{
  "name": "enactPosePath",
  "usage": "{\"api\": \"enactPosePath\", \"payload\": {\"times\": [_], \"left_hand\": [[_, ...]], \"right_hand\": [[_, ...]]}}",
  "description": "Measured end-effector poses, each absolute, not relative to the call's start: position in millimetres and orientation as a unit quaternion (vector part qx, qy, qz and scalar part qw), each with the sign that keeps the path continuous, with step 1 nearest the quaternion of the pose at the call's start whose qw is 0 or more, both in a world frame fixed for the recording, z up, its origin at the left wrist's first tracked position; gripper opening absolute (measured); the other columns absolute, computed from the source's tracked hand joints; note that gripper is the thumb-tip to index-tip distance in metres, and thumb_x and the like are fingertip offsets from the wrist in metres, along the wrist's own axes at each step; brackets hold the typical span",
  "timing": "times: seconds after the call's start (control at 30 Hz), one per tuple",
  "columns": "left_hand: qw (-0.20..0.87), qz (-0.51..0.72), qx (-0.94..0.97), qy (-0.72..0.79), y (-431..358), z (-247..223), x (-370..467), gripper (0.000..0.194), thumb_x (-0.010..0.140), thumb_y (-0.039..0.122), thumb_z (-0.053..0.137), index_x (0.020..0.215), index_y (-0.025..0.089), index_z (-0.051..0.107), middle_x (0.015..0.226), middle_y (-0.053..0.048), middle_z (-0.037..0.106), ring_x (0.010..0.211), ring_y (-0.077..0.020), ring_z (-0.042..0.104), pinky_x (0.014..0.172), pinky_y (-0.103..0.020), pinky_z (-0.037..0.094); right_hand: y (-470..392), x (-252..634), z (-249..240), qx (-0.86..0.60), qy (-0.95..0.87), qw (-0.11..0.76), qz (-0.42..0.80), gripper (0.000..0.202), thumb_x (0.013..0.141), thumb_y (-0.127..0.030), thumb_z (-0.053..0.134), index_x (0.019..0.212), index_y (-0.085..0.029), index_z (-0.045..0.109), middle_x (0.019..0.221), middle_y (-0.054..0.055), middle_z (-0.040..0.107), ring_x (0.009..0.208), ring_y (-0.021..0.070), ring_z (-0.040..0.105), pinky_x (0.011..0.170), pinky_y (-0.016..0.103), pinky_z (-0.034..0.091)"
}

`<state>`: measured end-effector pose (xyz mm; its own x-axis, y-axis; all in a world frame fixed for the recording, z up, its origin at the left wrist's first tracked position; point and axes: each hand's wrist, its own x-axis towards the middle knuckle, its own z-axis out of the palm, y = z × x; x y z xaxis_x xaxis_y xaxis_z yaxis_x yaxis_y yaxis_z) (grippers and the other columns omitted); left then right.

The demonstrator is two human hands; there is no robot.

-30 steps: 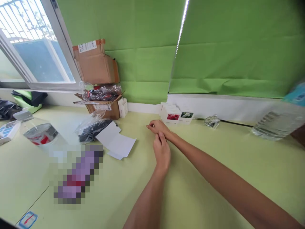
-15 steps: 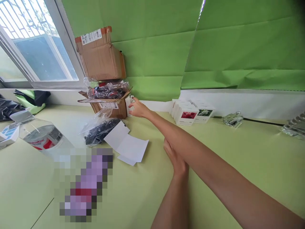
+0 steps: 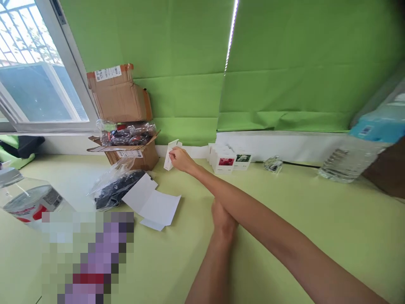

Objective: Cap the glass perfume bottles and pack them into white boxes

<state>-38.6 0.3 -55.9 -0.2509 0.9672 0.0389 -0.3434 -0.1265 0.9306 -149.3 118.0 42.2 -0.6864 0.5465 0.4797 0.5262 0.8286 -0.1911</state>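
Note:
My right hand (image 3: 182, 160) reaches far across the table to the left and has its fingers closed on a slim white box (image 3: 168, 158). The box tilts a little, beside the open cardboard box (image 3: 134, 156); part of it is behind my fingers. My left hand (image 3: 223, 217) is under my right forearm, low over the table, and the forearm hides most of its fingers. A creased white sheet of card (image 3: 155, 204) lies to its left. Beyond the forearm stand several white boxes (image 3: 225, 164) with red and white flower pictures.
Another cardboard box (image 3: 117, 99) is stacked at the back left, above clear plastic packs. A bagged black item (image 3: 118, 192) and a large clear bottle (image 3: 34, 202) are on the left. At the right stands a water bottle (image 3: 354, 147); a clear plastic piece (image 3: 273, 164) sits by the wall.
My right hand has closed on the slim white box, which now tilts away from the cardboard box. The view has turned right, bringing the water bottle into sight.

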Motion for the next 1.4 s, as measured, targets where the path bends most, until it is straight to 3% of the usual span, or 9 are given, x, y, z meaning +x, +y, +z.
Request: {"api": "enactPosePath", "payload": {"times": [0.1,0.3,0.47,0.7,1.0,1.27,1.4], "left_hand": [[0.388,0.617,0.456,0.511,2.7,-53.7,-40.6,0.018,0.074,0.031,0.059,0.063,0.017,0.055,0.064,-0.004,0.060,0.065,-0.0172,0.053,0.057,-0.026,0.037],[0.311,0.572,0.519,0.555,1.4,-48.5,-37.6,0.033,0.085,0.044,0.043,0.071,0.017,0.056,0.067,-0.004,0.062,0.056,-0.0130,0.054,0.054,-0.023,0.036],[0.292,0.547,0.539,0.570,0.2,-47.0,-34.4,0.037,0.084,0.049,0.044,0.067,0.018,0.054,0.064,-0.003,0.062,0.054,-0.0130,0.054,0.053,-0.023,0.036],[0.288,0.533,0.550,0.575,-4.9,-45.7,-31.4,0.041,0.082,0.055,0.045,0.066,0.018,0.053,0.061,-0.002,0.059,0.052,-0.0138,0.051,0.050,-0.023,0.034],[0.273,0.515,0.566,0.583,-8.7,-43.0,-29.4,0.043,0.083,0.056,0.045,0.066,0.018,0.053,0.059,-0.001,0.058,0.052,-0.0144,0.052,0.050,-0.023,0.034],[0.262,0.503,0.576,0.589,-15.0,-35.1,-27.1,0.042,0.082,0.056,0.046,0.063,0.019,0.054,0.056,0.000,0.058,0.050,-0.0132,0.049,0.050,-0.024,0.034],[0.267,0.500,0.576,0.590,-16.2,-35.6,-27.9,0.041,0.082,0.055,0.047,0.064,0.019,0.054,0.057,0.001,0.057,0.051,-0.0131,0.050,0.052,-0.023,0.035]], "right_hand": [[98.7,-89.5,48.6,-0.299,-0.909,0.291,0.000,0.030,0.096,-0.018,0.035,0.088,-0.012,0.063,0.094,0.007,0.060,0.088,0.0152,0.057,0.083,0.031,0.045],[49.3,58.4,43.3,-0.360,-0.856,0.370,0.014,0.027,0.094,-0.018,0.037,0.100,-0.016,0.063,0.103,0.008,0.059,0.092,0.0169,0.056,0.077,0.027,0.043],[13.6,126.6,43.0,-0.493,-0.836,0.236,-0.042,0.030,0.093,-0.025,0.040,0.081,-0.015,0.066,0.086,0.008,0.060,0.077,0.0181,0.057,0.071,0.028,0.039],[-0.9,135.4,45.6,-0.534,-0.833,0.119,-0.086,0.024,0.090,-0.014,0.041,0.086,-0.014,0.064,0.089,0.011,0.060,0.076,0.0190,0.059,0.064,0.028,0.035],[-10.1,133.9,50.7,-0.495,-0.857,0.103,-0.101,0.024,0.084,-0.002,0.040,0.083,-0.014,0.061,0.087,0.011,0.060,0.068,0.0189,0.059,0.053,0.028,0.032],[-14.9,125.1,45.0,-0.471,-0.866,0.152,-0.075,0.021,0.091,-0.014,0.040,0.096,-0.013,0.060,0.091,0.011,0.063,0.073,0.0190,0.059,0.055,0.027,0.034],[-23.2,128.3,58.0,-0.461,-0.868,0.171,-0.069,0.029,0.095,-0.023,0.036,0.088,-0.015,0.063,0.088,0.010,0.064,0.075,0.0191,0.060,0.059,0.027,0.036]]}}
